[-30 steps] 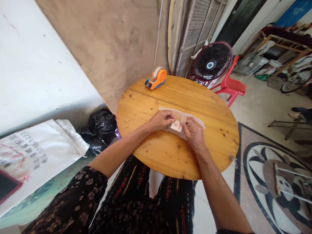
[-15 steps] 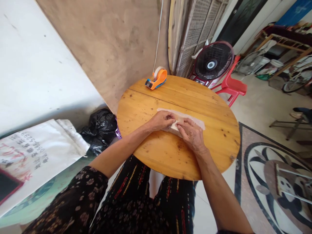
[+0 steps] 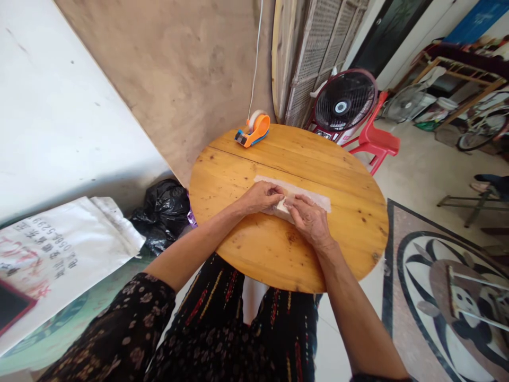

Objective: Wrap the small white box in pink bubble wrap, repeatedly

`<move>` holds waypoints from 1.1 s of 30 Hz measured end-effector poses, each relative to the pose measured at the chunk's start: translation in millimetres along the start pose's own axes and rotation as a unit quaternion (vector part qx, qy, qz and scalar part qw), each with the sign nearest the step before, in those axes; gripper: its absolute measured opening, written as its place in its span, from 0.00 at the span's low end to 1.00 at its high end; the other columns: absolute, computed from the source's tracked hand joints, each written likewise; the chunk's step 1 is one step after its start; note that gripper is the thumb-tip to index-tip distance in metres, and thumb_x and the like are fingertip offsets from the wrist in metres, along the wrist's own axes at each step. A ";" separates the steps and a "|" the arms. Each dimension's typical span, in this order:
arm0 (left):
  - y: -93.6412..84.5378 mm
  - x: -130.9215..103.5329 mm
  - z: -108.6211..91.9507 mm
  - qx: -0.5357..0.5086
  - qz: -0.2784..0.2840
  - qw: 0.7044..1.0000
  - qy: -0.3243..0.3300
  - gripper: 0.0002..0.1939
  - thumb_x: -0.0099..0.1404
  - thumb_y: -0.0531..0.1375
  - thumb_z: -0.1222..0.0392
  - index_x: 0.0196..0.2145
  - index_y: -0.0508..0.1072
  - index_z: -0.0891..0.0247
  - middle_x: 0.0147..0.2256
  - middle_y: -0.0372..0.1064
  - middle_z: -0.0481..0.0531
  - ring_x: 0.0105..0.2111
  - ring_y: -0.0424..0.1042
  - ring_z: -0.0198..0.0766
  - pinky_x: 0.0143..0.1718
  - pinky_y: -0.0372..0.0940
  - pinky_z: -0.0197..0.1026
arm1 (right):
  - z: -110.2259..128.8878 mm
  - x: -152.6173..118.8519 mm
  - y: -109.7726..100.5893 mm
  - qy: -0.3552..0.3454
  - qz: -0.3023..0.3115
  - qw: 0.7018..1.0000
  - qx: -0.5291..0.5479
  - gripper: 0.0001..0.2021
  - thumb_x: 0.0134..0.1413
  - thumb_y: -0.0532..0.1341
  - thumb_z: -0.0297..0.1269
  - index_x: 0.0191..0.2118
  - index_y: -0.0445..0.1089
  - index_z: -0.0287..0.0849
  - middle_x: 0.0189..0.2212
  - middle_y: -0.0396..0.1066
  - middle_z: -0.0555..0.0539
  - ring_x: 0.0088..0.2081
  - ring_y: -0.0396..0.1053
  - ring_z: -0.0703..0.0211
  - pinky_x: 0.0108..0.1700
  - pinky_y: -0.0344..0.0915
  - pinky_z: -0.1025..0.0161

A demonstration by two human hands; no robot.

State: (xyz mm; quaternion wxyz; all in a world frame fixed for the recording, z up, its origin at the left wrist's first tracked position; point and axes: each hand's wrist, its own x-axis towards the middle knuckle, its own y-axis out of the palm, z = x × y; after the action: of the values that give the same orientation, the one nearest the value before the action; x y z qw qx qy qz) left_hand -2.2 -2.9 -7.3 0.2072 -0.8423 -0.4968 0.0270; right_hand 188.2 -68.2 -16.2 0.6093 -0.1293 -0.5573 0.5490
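A small white box-like packet (image 3: 281, 210) lies near the middle of the round wooden table (image 3: 246, 249). Behind and partly beneath it is a pale translucent sheet (image 3: 319, 200), flat on the wood. My left hand (image 3: 263, 197) is closed, thumb and fingers pinching at the packet's left end. On the other side my right hand (image 3: 309, 216) is closed too, its fingertips pressed to the packet's top close to the left fingertips. My fingers cover much of the packet, and whether they also grip an edge of the sheet is unclear.
An orange tape dispenser (image 3: 259, 130) with a roll stands at the table's far edge. Beyond the table are a fan (image 3: 345, 101) and a red plastic chair (image 3: 377, 139). To the left are a black plastic bag (image 3: 165, 209) and a white printed sack (image 3: 71, 239).
My right hand has shifted slightly left along the packet, its fingers closer together. The left hand keeps its pinch. The whole view has moved a little.
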 end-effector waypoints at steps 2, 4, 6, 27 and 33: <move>-0.2 -0.2 -1.5 0.000 0.000 1.000 0.005 0.11 0.59 0.57 0.57 0.30 0.75 0.66 0.26 0.70 0.47 0.26 0.64 0.32 0.30 0.59 0.34 | 0.1 0.4 -0.7 0.003 0.004 1.000 0.004 0.12 0.60 0.57 0.36 0.41 0.79 0.47 0.45 0.79 0.43 0.46 0.77 0.51 0.50 0.73 0.53; -0.7 -0.6 -3.2 0.001 -0.003 1.000 0.015 0.10 0.58 0.57 0.57 0.30 0.74 0.66 0.26 0.69 0.47 0.27 0.64 0.32 0.30 0.59 0.34 | 1.1 1.4 -2.0 -0.001 0.005 1.000 0.012 0.12 0.61 0.57 0.37 0.41 0.79 0.46 0.46 0.78 0.43 0.46 0.76 0.51 0.50 0.72 0.54; -1.7 -1.4 -5.0 0.006 -0.008 1.000 0.026 0.10 0.58 0.57 0.58 0.30 0.74 0.66 0.27 0.70 0.48 0.28 0.65 0.32 0.32 0.60 0.34 | 2.0 2.1 -3.0 -0.005 0.003 1.000 0.019 0.12 0.61 0.57 0.37 0.41 0.79 0.46 0.47 0.77 0.43 0.46 0.76 0.52 0.50 0.72 0.55; -11.8 -3.8 -6.2 0.102 -0.037 0.993 -0.055 0.17 0.55 0.60 0.51 0.35 0.76 0.67 0.25 0.69 0.48 0.26 0.64 0.34 0.26 0.57 0.35 | -1.0 -2.0 5.5 0.033 -0.011 0.999 0.027 0.12 0.59 0.58 0.39 0.42 0.79 0.48 0.45 0.79 0.45 0.46 0.77 0.51 0.49 0.74 0.55; -13.6 -5.3 -3.2 0.049 -0.005 0.997 -0.068 0.12 0.55 0.58 0.52 0.26 0.72 0.65 0.22 0.65 0.45 0.23 0.62 0.32 0.24 0.54 0.34 | 1.9 -1.2 2.4 0.040 -0.005 0.999 0.022 0.12 0.60 0.58 0.39 0.42 0.79 0.48 0.43 0.80 0.45 0.42 0.78 0.51 0.45 0.74 0.56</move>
State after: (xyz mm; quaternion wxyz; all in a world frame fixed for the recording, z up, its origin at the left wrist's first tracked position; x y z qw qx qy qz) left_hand -15.3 -2.7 -0.1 0.2142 -0.8248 -0.5122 0.1069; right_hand 185.7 -69.2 -18.1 0.6366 -0.1354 -0.5210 0.5522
